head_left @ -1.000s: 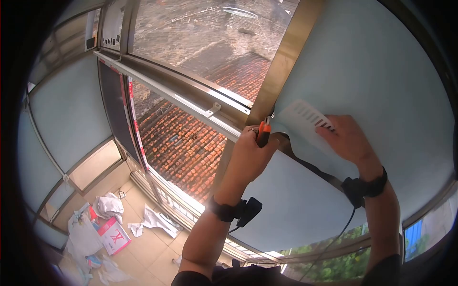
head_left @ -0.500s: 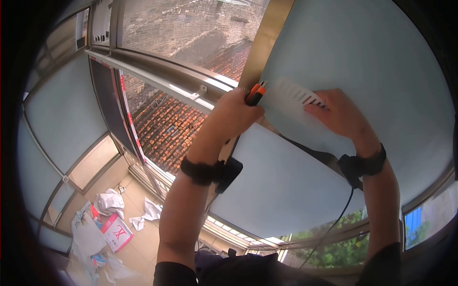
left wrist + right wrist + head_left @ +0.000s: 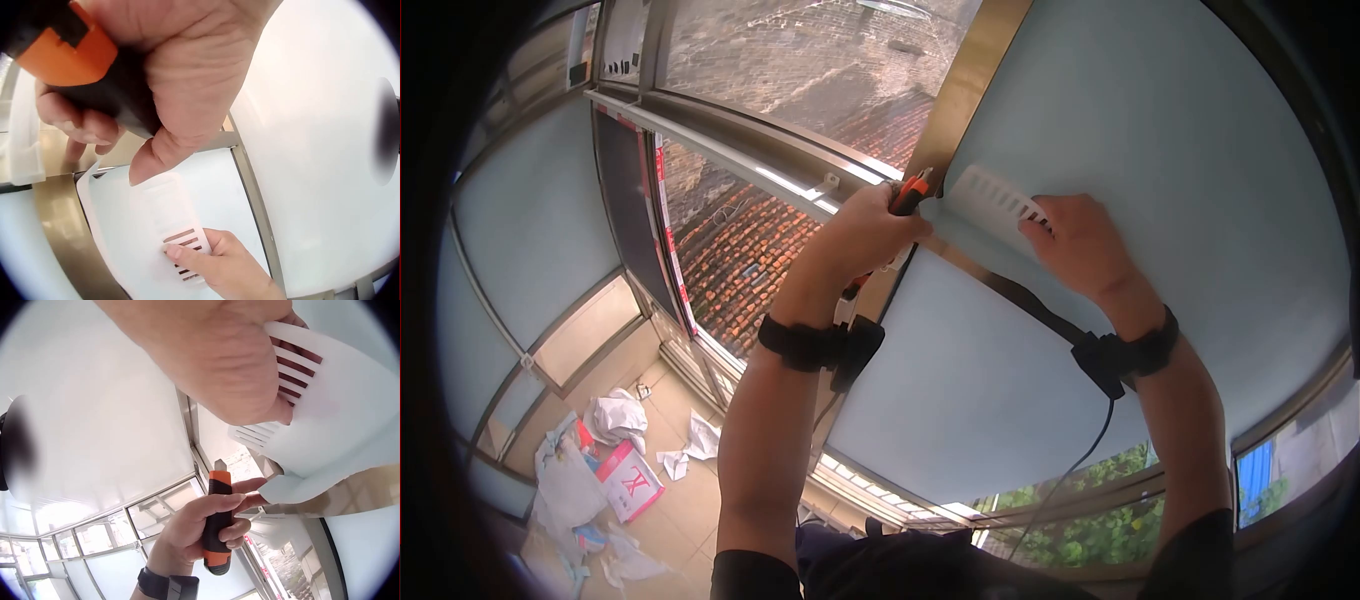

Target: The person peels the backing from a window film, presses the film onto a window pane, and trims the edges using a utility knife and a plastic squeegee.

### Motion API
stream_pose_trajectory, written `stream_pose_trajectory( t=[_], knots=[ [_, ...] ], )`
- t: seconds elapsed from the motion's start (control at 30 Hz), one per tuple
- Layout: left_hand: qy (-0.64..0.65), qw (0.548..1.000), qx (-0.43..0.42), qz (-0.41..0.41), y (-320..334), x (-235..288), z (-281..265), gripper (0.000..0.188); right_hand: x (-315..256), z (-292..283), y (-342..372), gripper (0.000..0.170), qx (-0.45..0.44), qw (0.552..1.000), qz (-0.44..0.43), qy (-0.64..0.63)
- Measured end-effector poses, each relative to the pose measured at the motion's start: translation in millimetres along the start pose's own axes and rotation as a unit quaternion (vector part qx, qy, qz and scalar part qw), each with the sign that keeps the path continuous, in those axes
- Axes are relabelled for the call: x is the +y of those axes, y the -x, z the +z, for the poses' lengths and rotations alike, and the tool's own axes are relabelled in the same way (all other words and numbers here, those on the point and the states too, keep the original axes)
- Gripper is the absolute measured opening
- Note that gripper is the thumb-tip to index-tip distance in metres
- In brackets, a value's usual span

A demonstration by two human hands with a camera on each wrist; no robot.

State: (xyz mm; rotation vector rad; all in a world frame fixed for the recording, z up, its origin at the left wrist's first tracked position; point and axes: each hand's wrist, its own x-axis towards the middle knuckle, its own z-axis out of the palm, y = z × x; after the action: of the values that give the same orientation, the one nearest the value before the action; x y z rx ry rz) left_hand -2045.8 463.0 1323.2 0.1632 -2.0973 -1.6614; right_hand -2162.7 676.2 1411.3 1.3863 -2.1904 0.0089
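My left hand (image 3: pixel 865 230) grips an orange-and-black utility knife (image 3: pixel 217 522), its short metal blade tip pointing up in the right wrist view. In that view its fingertips are right at a loose, curling edge of pale film (image 3: pixel 297 487). My right hand (image 3: pixel 1085 245) holds a white slotted plastic scraper (image 3: pixel 990 200) by its slotted end, thumb over the slots. The scraper lies flat along the pale blue-grey panel (image 3: pixel 1160 120), its far end close to the brass-coloured frame (image 3: pixel 970 90). Film overhangs the frame with a wavy lower edge.
A lower pale panel (image 3: pixel 940 370) sits below the frame's crossbar. An open window on the left looks onto a tiled roof (image 3: pixel 750 265). Crumpled paper (image 3: pixel 615 420) and a pink-and-white box (image 3: pixel 632 482) lie on the floor. A cable (image 3: pixel 1090 455) hangs from the right wrist camera.
The head view has shifted. My left hand with the knife has moved left, off the frame corner. My right hand has brought the scraper slightly left, towards the frame.
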Motion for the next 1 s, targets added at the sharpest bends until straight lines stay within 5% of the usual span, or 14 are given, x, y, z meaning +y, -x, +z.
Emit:
stream_pose_trajectory(
  t=[0.1, 0.17, 0.2, 0.3, 0.63, 0.9, 1.0],
  knots=[
    [-0.021, 0.999, 0.011, -0.031, 13.5, -0.9, 3.2, 0.039, 2.4, 2.1, 0.2, 0.020, -0.014, 1.000, 0.006, -0.012],
    [0.061, 0.991, 0.122, 0.016, 25.4, -17.4, 15.6, 0.058, 3.8, 1.9, 0.2, 0.021, -0.004, 1.000, -0.002, -0.017],
    [0.132, 0.987, 0.094, -0.012, 37.2, -19.7, 18.4, 0.068, 4.2, 1.8, 0.7, 0.021, 0.003, 1.000, -0.012, -0.023],
    [0.250, 0.964, 0.068, -0.059, 78.3, -29.9, 41.2, 0.064, 6.6, -5.0, -0.3, 0.021, -0.038, 0.998, -0.010, -0.048],
    [0.262, 0.949, 0.092, -0.149, 136.3, -70.0, 67.5, 0.061, 42.2, -42.0, 8.6, 0.021, 0.024, 0.994, 0.029, -0.103],
    [0.216, 0.940, -0.008, -0.263, 180.5, -129.5, 88.8, 0.063, 29.4, -5.8, -2.5, 0.020, -0.001, 0.996, -0.014, -0.083],
    [0.225, 0.924, -0.004, -0.308, 204.9, -152.0, 101.8, 0.042, 26.4, -3.7, -7.0, 0.018, -0.009, 0.997, -0.023, -0.071]
  ],
)
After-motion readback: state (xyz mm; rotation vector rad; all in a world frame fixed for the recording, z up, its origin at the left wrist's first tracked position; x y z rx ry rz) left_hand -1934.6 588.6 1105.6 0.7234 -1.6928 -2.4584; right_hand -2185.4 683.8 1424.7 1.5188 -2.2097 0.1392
